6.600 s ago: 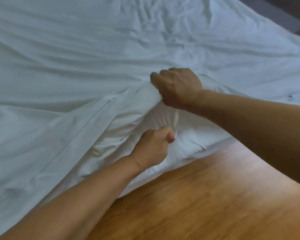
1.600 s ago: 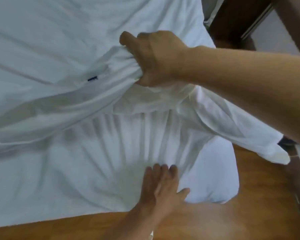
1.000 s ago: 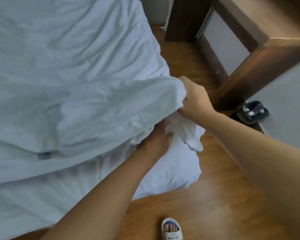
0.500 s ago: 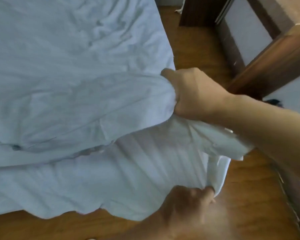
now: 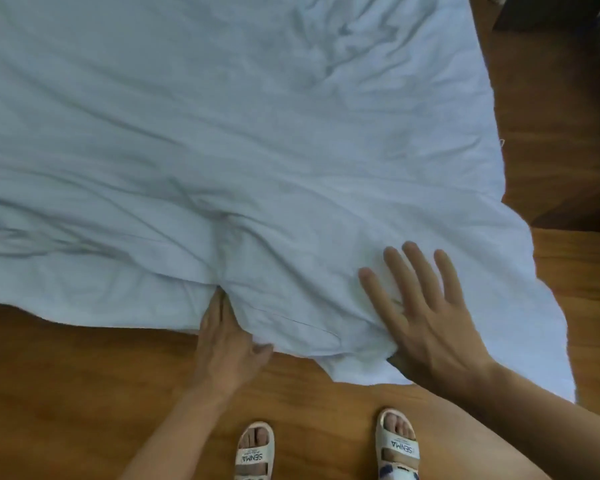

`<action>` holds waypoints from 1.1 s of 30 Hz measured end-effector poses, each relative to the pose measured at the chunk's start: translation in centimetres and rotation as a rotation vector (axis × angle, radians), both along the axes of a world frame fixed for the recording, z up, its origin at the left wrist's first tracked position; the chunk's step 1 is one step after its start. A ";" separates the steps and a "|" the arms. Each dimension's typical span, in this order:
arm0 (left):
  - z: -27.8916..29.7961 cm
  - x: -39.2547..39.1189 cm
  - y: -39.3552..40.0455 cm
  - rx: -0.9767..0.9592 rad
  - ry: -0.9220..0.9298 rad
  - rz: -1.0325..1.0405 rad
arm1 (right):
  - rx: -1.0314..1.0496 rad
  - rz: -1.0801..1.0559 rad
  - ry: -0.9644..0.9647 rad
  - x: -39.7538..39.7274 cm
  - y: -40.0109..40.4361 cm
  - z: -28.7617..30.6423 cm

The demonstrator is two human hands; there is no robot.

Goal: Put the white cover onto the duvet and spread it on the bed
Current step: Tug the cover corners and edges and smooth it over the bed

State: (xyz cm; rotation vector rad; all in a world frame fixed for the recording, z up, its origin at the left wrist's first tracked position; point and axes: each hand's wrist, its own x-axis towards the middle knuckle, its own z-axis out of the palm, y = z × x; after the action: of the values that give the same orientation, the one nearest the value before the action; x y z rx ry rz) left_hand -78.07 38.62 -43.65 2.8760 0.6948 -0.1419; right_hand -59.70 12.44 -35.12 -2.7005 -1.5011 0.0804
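White cover lies spread over bed, near edge running left-right, corner overhanging floor at right. Right hand flat, fingers splayed, nearer that corner; left hand slid into a fold, grip unclear.

matt creased cloth cover, glossy wood floor.

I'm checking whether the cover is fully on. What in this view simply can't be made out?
- Duvet: head view, hidden under the white cover.
- Left hand fingertips: tucked into a fold at the cover's edge; what they touch is hidden.
- Cover's far and left sides: cut off by the frame.
- Bed: covered by the cloth.
- Right hand rests flat, fully visible.
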 end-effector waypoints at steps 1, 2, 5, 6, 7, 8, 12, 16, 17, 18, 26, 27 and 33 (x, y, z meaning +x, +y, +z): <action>0.0 -0.8 1.5 0.039 0.048 -0.086 | -0.005 0.044 -0.030 -0.7 2.3 0.0; 0.3 -1.4 2.9 0.069 0.087 -0.191 | -0.007 0.065 -0.063 -1.3 4.5 -0.1; 0.7 -3.0 8.2 0.147 -0.032 -0.302 | -0.079 0.062 -0.089 -2.6 9.0 -1.9; 0.9 -3.5 9.9 0.129 -0.141 -0.323 | -0.085 0.038 -0.080 -3.0 9.5 -2.2; 1.0 -3.9 11.1 0.106 -0.265 -0.345 | -0.066 0.017 -0.051 -3.2 9.5 -2.6; 1.6 -4.1 11.5 0.061 -0.354 -0.351 | 0.001 0.006 0.000 -3.3 9.4 -2.6; 3.4 -5.5 10.3 -0.098 -0.336 -0.389 | 0.049 -0.188 0.334 -6.3 5.3 -2.4; 4.4 -7.4 14.8 -0.362 0.146 -0.492 | -0.236 -0.215 0.357 -7.1 5.1 -2.6; 4.8 -7.7 16.7 -0.448 0.142 -0.301 | -0.303 -0.154 0.353 -7.8 6.8 -0.9; 5.4 -7.8 18.4 -0.549 0.049 -0.007 | -0.343 -0.115 0.371 -8.9 9.3 0.8; 7.4 -4.2 32.0 -1.593 -1.005 1.179 | -0.105 0.019 0.126 -15.5 34.9 -0.6; 7.6 -3.6 32.9 -1.604 -1.031 1.210 | -0.191 -0.026 0.139 -15.7 36.9 -1.2; 8.4 -4.9 35.8 -1.680 -1.026 1.247 | -0.061 -0.020 0.123 -14.5 40.0 -3.3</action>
State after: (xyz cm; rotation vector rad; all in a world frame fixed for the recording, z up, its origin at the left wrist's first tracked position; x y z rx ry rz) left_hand -82.93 74.47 -35.27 0.4868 1.0746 0.5624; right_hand -74.20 52.40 -38.40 -2.7009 -1.4602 0.2905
